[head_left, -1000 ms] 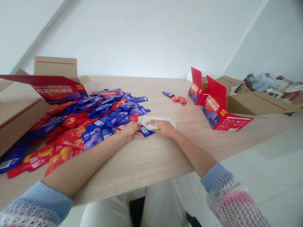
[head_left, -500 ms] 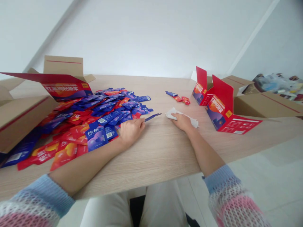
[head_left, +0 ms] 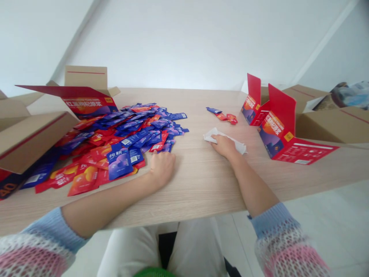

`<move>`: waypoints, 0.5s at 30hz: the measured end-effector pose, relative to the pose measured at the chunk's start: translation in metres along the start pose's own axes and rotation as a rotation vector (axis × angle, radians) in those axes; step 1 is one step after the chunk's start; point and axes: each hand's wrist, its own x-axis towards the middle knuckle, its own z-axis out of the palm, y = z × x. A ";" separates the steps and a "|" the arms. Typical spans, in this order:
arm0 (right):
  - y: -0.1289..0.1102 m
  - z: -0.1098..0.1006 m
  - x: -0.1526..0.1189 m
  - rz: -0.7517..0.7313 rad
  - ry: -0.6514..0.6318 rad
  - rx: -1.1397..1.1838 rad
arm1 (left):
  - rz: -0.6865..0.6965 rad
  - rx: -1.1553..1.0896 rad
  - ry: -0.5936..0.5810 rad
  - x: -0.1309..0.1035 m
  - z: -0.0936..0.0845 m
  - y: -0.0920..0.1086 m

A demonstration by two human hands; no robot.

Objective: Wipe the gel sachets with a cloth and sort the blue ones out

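Observation:
My left hand [head_left: 162, 166] rests on the wooden table [head_left: 198, 181] at the near right edge of a big pile of blue and red sachets [head_left: 123, 134]. Its fingers are curled, with the tips touching the nearest sachets; nothing shows in its grip. My right hand [head_left: 225, 145] lies on a crumpled white tissue [head_left: 240, 147] and holds it against the tabletop, right of the pile.
Two open red cartons [head_left: 276, 134] [head_left: 253, 107] stand at the right, with a brown cardboard box [head_left: 328, 123] behind them. Three loose sachets [head_left: 221, 115] lie near them. Another brown box [head_left: 29, 134] and a red carton [head_left: 86, 102] sit at the left.
My right hand slid the tissue right, away from the pile. My left hand lifted a blue sachet, then let it go and settled by the pile's edge.

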 end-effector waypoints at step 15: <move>-0.026 -0.009 -0.007 0.023 0.089 0.112 | -0.071 0.122 0.337 0.036 -0.061 0.019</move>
